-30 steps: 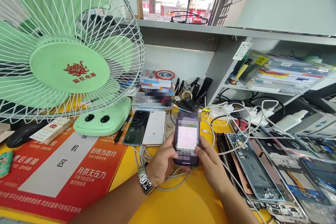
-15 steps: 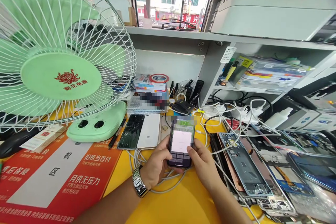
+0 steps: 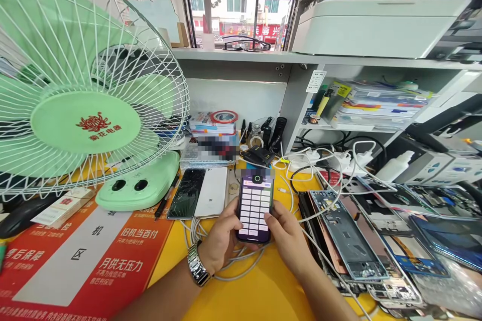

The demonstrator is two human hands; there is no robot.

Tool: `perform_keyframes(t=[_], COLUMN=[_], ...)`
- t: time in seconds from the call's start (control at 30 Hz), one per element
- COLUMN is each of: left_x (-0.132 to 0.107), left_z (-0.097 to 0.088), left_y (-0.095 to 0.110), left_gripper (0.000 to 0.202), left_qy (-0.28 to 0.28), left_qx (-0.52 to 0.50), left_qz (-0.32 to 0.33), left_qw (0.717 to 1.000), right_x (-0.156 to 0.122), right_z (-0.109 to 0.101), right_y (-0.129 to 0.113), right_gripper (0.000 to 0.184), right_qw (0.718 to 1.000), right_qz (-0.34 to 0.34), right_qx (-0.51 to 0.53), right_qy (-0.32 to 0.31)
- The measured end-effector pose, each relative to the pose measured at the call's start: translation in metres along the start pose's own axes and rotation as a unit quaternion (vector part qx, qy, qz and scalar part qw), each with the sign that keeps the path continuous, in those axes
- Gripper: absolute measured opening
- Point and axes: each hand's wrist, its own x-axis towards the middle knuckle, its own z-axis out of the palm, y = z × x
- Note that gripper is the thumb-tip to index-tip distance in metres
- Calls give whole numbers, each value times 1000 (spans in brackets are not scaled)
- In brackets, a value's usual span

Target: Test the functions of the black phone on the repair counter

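A dark smartphone (image 3: pixel 254 206) with a lit screen showing a grid of white keys is held upright over the yellow table (image 3: pixel 263 291). My left hand (image 3: pixel 220 241), with a metal watch (image 3: pixel 197 267) on the wrist, wraps round the phone's left edge and bottom. My right hand (image 3: pixel 286 235) grips its right edge, thumb resting on the screen near the lower right. White cables (image 3: pixel 229 261) lie coiled under both hands.
A green desk fan (image 3: pixel 90 115) stands at the left. A cracked black phone (image 3: pixel 187 199) and a white phone (image 3: pixel 211 198) lie behind my hands. Bare phone frames (image 3: pixel 350 235) and parts cover the right. A red mat (image 3: pixel 83 256) and a shelf with a printer (image 3: pixel 376 25) are in view.
The phone's screen changed from a white panel with a few keys to a full grid of keys. The view shifted slightly; both hands kept their hold on the phone.
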Motion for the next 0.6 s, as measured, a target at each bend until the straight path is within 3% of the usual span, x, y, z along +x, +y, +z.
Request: perform_keyframes(t=[0.6], left_x=[0], left_z=[-1], left_y=[-1], left_gripper=[64], left_qy=[4], left_qx=[8], left_qz=[-2], left_qw=[1000], right_x=[-1], right_z=[-1], right_y=[3], right_gripper=[25], right_qw=[1000], right_qz=[9], right_qx=[17], right_qy=[-13])
